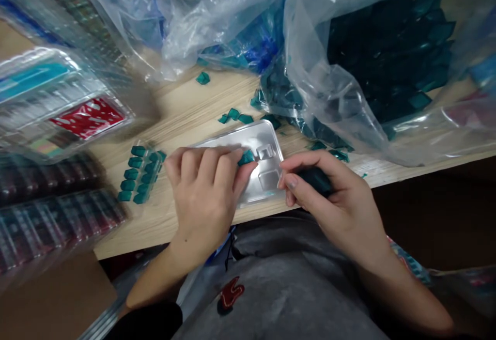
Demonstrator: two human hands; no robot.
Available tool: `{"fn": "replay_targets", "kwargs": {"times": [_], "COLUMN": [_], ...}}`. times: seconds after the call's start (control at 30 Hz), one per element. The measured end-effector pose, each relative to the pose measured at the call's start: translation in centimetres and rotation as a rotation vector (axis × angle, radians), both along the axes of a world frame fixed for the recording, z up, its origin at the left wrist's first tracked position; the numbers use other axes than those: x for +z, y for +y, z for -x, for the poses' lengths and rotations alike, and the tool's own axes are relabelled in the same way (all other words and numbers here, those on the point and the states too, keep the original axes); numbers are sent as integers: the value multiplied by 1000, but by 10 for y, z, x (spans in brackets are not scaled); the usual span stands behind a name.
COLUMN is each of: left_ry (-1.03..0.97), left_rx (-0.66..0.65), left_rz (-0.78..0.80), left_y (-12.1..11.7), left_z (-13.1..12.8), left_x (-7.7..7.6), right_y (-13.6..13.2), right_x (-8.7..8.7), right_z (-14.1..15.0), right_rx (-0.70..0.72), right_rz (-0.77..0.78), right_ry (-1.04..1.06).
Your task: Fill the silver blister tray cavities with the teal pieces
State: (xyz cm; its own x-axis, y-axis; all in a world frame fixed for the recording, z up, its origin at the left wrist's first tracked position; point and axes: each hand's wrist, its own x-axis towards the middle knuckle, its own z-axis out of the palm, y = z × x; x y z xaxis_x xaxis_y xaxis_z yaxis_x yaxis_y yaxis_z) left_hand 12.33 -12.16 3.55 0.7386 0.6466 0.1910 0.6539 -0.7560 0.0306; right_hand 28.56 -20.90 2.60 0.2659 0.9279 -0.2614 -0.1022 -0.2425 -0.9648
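A clear plastic blister tray (267, 138) lies on the wooden table (186, 107) near its front edge. My left hand (205, 190) rests on the tray's left part, fingers curled, pinching a small teal plastic piece (246, 157) against the tray. My right hand (329, 195) is closed around a dark bunch of teal pieces (315, 179) at the tray's right edge. Several loose teal pieces (234, 116) lie on the table beyond the tray.
A filled tray of teal pieces (140, 173) sits left of my hands. Stacked clear packs (58, 107) crowd the left side. Large clear plastic bags (341, 56) holding many teal pieces cover the back and right. The table edge runs just below my hands.
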Motion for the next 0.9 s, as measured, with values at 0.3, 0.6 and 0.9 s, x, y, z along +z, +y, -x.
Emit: {"fn": "replay_targets", "kwargs": {"times": [0.3, 0.6, 0.9], "left_ry": [13, -279, -148], "left_rx": [114, 161, -82], "left_rz": [390, 608, 13], "left_y": [-22, -26, 4], "left_z": [49, 46, -17], "left_x": [31, 27, 2], "right_y": [-2, -2, -10], "right_x": [-2, 6, 6], "right_z": [-6, 3, -5], "right_rx": [18, 73, 42], "right_rz": [24, -3, -30], "right_ry": [-110, -149, -145]}}
